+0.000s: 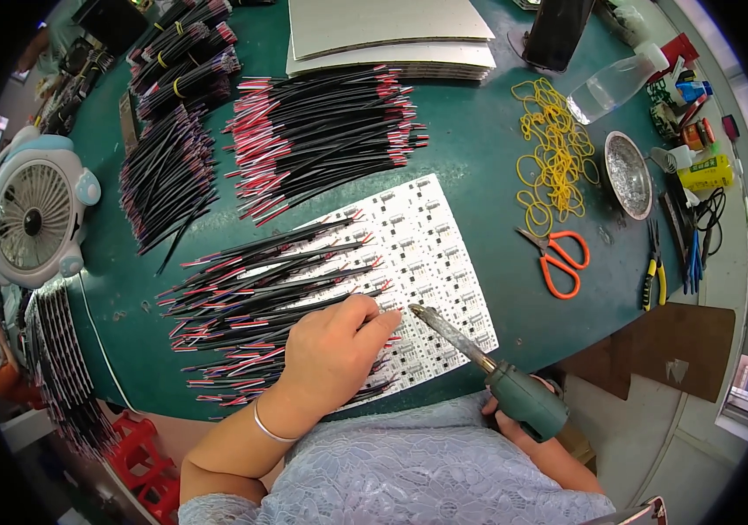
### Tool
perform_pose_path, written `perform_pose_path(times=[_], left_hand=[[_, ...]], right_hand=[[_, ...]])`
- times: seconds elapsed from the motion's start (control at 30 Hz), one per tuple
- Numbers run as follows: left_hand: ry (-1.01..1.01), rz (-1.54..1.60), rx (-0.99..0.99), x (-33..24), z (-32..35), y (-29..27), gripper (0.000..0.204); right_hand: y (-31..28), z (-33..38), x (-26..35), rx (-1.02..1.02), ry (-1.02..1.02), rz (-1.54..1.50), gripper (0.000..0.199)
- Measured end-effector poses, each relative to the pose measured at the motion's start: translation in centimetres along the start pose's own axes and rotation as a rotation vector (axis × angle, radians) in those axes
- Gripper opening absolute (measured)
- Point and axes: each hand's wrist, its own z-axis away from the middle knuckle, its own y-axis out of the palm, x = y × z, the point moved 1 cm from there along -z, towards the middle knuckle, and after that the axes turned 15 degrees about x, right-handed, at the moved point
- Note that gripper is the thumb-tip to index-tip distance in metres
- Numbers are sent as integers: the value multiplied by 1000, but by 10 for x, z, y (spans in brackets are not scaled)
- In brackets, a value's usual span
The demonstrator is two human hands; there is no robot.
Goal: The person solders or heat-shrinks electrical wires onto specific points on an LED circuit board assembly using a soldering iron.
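Observation:
A white circuit board sheet point(444, 254) lies on the green table, marked with rows of small dark components. Black cables point(243, 302) with red, white and blue wire ends lie across its left part and stick out past its edge. My left hand point(335, 350) rests over them, thumb and forefinger pinched on a cable's wire end at the board; the fingers hide most of that cable. In my right hand point(503, 422) is a soldering iron with a green handle point(527, 402). Its metal tip points at the board, just right of my left fingertips.
Bundles of black cables point(330, 131) lie beyond the board. White sheets point(391, 31) are stacked at the back. Yellow rubber bands point(553, 140), orange-handled scissors point(562, 262), a metal bowl point(628, 175), a bottle point(615, 86) and pliers point(654, 271) are on the right. A fan point(33, 214) stands left.

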Motion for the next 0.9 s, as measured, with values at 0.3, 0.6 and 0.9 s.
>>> perform_pose_path(times=[0.3,0.6,0.9], left_hand=[[1,31,-19,0,-1,2,31],[26,68,-38,3,0,1,27],[10,6,-20,0,1,5,23]], right_hand=[[9,-4,-1,-70,8,176,16],[-2,2,2,12,9,64,16],[-2,-4,3,-15,-34,39,21]])
